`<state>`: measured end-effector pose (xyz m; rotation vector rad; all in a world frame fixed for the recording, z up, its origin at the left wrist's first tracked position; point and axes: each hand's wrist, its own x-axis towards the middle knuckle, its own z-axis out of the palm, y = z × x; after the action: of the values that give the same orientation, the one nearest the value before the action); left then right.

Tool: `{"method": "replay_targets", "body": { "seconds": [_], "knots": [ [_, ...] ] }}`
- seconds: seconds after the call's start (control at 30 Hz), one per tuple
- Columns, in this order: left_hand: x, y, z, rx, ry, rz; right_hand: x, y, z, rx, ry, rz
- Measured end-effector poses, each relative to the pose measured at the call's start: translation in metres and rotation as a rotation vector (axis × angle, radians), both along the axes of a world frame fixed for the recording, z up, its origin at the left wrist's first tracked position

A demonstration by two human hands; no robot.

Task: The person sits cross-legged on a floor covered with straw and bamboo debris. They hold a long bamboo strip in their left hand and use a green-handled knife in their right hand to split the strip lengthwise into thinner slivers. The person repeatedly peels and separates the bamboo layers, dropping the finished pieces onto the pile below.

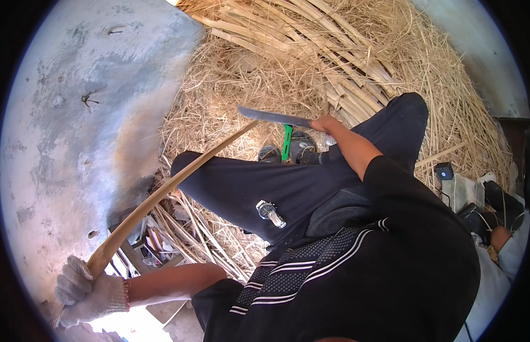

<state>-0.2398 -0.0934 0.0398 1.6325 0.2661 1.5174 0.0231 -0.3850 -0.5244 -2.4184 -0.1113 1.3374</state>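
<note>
A long bamboo strip [162, 191] slants up from the lower left, across my bent left knee. Its thick end is gripped in my left hand [85, 292], which wears a whitish knit glove. My bare right hand [329, 125] is closed around the handle end of a long dark knife [270, 115], blade pointing left. The strip's thin far end meets the blade's lower edge near its tip; whether they touch I cannot tell. Just below the blade stands a narrow green slotted piece [287, 142], between dark shoes [303, 147]. A metal wristwatch [270, 214] lies on my left thigh.
Straw-like shavings [219, 102] cover the ground ahead, with a pile of split bamboo strips [333, 54] beyond. More thin strips [202, 231] lie beside my left leg. A weathered pale wall [94, 131] rises at left. A small black box [444, 170] sits at right.
</note>
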Motion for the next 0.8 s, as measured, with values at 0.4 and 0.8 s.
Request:
{"method": "replay_targets", "body": {
  "seconds": [0.4,0.8],
  "knots": [
    [0.037,-0.001,-0.007,-0.028,-0.143,0.248,0.001,0.034,0.066,0.633,0.031,-0.243],
    [0.009,0.033,-0.015,-0.022,-0.170,-0.066,-0.001,0.038,0.069,0.723,-0.181,-0.412]
  ]
}}
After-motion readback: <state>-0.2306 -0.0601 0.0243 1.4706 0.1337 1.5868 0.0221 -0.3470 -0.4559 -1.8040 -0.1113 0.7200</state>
